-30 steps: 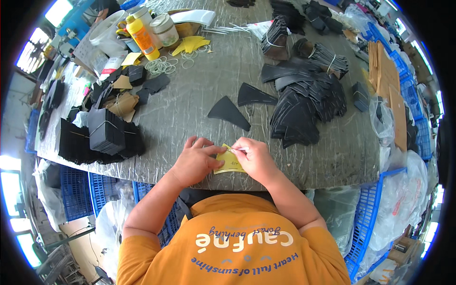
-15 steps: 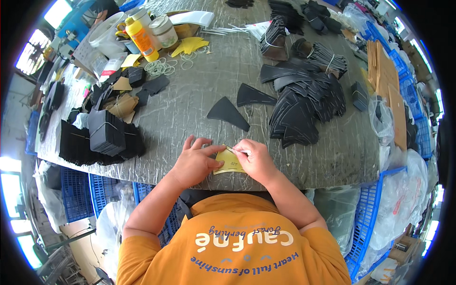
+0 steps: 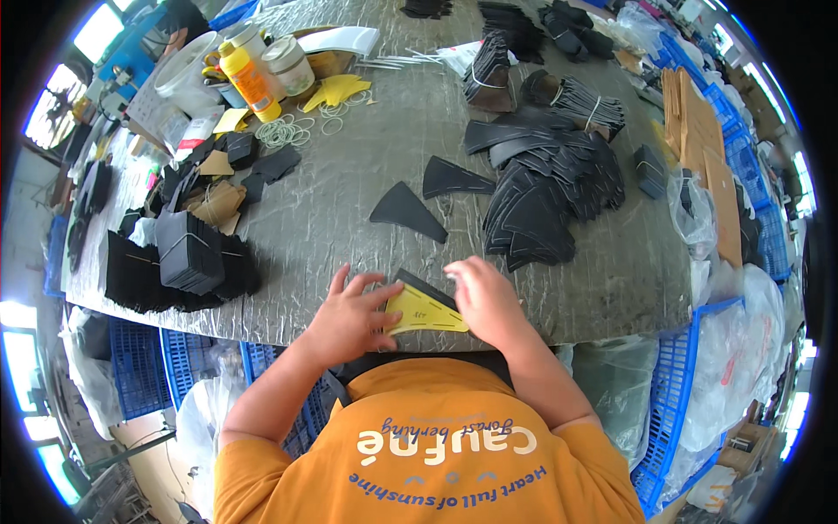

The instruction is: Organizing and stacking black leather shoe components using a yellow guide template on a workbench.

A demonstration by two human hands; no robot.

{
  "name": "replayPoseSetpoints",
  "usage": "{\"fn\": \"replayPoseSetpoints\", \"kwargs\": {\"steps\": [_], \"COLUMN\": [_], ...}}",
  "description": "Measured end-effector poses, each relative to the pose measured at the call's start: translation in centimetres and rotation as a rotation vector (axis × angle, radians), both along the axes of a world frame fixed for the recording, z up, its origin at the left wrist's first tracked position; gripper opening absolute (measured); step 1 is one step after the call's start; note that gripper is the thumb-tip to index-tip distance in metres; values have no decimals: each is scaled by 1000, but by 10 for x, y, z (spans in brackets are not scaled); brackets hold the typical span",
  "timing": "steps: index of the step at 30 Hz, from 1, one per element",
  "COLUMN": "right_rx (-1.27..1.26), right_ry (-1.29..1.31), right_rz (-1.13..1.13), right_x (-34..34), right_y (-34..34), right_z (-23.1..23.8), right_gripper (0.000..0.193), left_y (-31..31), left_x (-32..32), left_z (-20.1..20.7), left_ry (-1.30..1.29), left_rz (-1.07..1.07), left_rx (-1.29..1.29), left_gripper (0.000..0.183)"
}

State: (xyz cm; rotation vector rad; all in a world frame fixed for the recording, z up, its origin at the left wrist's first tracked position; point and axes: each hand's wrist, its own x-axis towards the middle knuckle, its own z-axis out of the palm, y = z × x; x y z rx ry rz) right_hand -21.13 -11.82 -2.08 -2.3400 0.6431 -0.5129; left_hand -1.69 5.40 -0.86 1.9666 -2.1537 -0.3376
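Note:
A yellow template (image 3: 422, 310) with short slots along its edges lies on a black flat piece (image 3: 425, 286) at the near table edge. The black piece shows along the template's upper right side. My left hand (image 3: 353, 316) rests with spread fingers on the template's left side, pressing it down. At the template's right end is my right hand (image 3: 487, 301), its fingers closed around a thin pale pen-like tool that is mostly hidden. Just beyond lie two loose black pieces of similar shape, one on the left (image 3: 408, 212) and one on the right (image 3: 457, 178).
A fanned heap of black pieces (image 3: 550, 192) lies to the right, with tied bundles (image 3: 576, 100) behind it. On the left stand banded black stacks (image 3: 190, 253). Far left are a yellow bottle (image 3: 249, 80), a white jar (image 3: 289, 65) and rubber bands (image 3: 284, 131). Blue crates (image 3: 668, 410) stand below the table.
My right hand has moved right and slightly down, away from the template's top corner. The template is turned and more of it shows, with the black piece visible beneath. The camera view has shifted slightly.

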Motion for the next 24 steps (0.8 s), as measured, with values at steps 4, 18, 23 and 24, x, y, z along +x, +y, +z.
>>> {"fn": "replayPoseSetpoints", "kwargs": {"steps": [4, 18, 23, 24], "right_rx": [-148, -493, -268, -277], "right_ry": [142, -31, 56, 161], "right_rz": [30, -363, -30, -45], "right_x": [13, -14, 57, 69], "right_y": [18, -88, -43, -41], "right_z": [-12, 53, 9, -1], "right_gripper": [22, 21, 34, 36], "left_y": [27, 43, 43, 43], "left_x": [-13, -13, -17, -16], "left_z": [-11, -39, -49, -49], "left_ry": [36, 278, 299, 341], "left_rz": [-30, -21, 81, 114], "left_rx": [-48, -412, -486, -506], "left_gripper": [43, 36, 32, 33]}}
